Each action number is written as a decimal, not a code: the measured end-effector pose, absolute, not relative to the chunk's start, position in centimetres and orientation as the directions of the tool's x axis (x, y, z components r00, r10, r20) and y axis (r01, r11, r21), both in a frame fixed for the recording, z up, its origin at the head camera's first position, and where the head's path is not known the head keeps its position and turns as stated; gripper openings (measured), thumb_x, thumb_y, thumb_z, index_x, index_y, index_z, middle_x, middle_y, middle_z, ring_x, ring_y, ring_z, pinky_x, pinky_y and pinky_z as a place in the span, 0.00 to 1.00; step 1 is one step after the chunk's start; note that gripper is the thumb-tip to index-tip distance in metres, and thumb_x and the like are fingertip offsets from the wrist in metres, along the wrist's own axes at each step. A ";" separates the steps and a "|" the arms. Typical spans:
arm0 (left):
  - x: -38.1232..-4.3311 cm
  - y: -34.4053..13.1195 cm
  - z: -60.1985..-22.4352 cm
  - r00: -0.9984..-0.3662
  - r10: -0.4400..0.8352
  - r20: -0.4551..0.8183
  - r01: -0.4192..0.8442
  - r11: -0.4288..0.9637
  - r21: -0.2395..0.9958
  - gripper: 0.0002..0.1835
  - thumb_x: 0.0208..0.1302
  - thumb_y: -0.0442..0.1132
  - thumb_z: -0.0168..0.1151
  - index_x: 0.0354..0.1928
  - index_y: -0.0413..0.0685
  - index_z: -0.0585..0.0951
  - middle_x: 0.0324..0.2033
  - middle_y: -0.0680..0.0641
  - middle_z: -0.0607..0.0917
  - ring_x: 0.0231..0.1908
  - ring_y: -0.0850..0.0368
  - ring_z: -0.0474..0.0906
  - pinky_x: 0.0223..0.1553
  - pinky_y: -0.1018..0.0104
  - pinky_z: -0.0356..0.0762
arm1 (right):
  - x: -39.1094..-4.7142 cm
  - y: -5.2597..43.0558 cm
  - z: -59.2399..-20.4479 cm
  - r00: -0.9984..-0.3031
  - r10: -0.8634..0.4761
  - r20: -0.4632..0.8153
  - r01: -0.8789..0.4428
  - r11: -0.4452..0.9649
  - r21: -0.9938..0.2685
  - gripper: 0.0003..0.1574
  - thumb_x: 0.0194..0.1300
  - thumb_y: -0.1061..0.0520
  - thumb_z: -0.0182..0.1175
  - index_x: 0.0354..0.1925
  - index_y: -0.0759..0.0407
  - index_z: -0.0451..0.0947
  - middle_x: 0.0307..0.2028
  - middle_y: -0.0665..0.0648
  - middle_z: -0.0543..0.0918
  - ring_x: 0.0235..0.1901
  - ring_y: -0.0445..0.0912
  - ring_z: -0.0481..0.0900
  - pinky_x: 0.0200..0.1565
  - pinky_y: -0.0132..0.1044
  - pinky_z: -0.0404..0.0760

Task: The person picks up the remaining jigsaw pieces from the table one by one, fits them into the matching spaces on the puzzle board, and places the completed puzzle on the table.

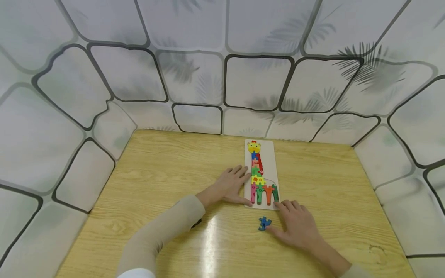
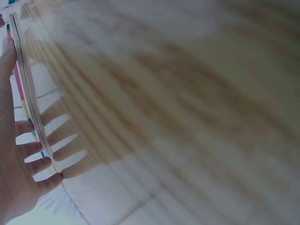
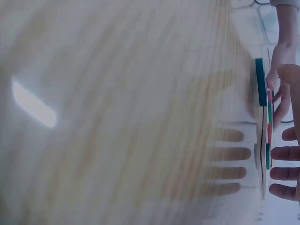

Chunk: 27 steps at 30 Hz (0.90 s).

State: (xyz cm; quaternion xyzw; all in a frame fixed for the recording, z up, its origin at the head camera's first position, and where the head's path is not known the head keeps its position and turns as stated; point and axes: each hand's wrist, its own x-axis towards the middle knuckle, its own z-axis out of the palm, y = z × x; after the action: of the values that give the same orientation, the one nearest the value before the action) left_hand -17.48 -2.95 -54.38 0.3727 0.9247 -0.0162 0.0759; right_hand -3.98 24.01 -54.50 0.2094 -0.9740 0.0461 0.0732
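Note:
A giraffe puzzle board [image 1: 269, 154] lies on the table, its yellow head piece [image 1: 254, 147] at the far end. Colored neck, body and leg pieces sit in it, and a bare outlined gap shows above the orange leg piece [image 1: 268, 193]. My left hand [image 1: 231, 184] rests along the board's left edge with fingers spread and fairly straight. Close to the near edge lies a loose blue puzzle piece [image 1: 264, 223]. My right hand [image 1: 299, 226] has its thumb tip right at that piece. Its extended fingers reach the board's near right corner, by the dark green leg piece [image 1: 275, 192].
The wood-grain table [image 1: 167, 166] reaches a patterned wall [image 1: 194, 77] at the back and sides. A bright light reflection lies on the tabletop left of the blue piece. In the right wrist view, the left hand [image 3: 281, 70] shows behind the board.

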 end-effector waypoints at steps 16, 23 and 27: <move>-17.4 -3.0 -54.4 -0.711 0.686 -0.155 0.691 0.722 0.028 0.65 0.55 0.90 0.48 0.85 0.57 0.54 0.85 0.44 0.55 0.83 0.44 0.55 0.80 0.44 0.63 | -1.5 21.7 -54.8 -0.928 -0.349 0.131 -0.360 0.930 -0.073 0.46 0.58 0.18 0.65 0.57 0.49 0.81 0.45 0.51 0.84 0.41 0.46 0.78 0.40 0.43 0.83; -17.4 -3.0 -54.4 -0.710 0.687 -0.153 0.692 0.721 0.023 0.65 0.54 0.90 0.47 0.85 0.57 0.54 0.85 0.45 0.55 0.83 0.44 0.56 0.80 0.44 0.63 | -1.2 21.1 -54.9 -0.936 -0.328 0.127 -0.340 0.936 -0.091 0.43 0.57 0.20 0.68 0.56 0.47 0.82 0.43 0.49 0.82 0.40 0.45 0.77 0.40 0.42 0.82; -17.5 -3.1 -54.3 -0.711 0.688 -0.149 0.692 0.721 0.028 0.65 0.54 0.90 0.48 0.85 0.57 0.54 0.85 0.45 0.55 0.83 0.44 0.56 0.80 0.44 0.63 | -1.2 20.9 -55.0 -0.937 -0.326 0.124 -0.338 0.937 -0.093 0.41 0.56 0.22 0.70 0.55 0.46 0.82 0.42 0.48 0.81 0.40 0.44 0.76 0.40 0.41 0.82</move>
State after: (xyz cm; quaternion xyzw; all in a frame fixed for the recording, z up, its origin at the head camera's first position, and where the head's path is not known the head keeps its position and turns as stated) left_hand -17.45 -3.07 -54.33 0.3730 0.9247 -0.0147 0.0744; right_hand -1.16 20.90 -55.01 0.1689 -0.9826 0.0564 0.0532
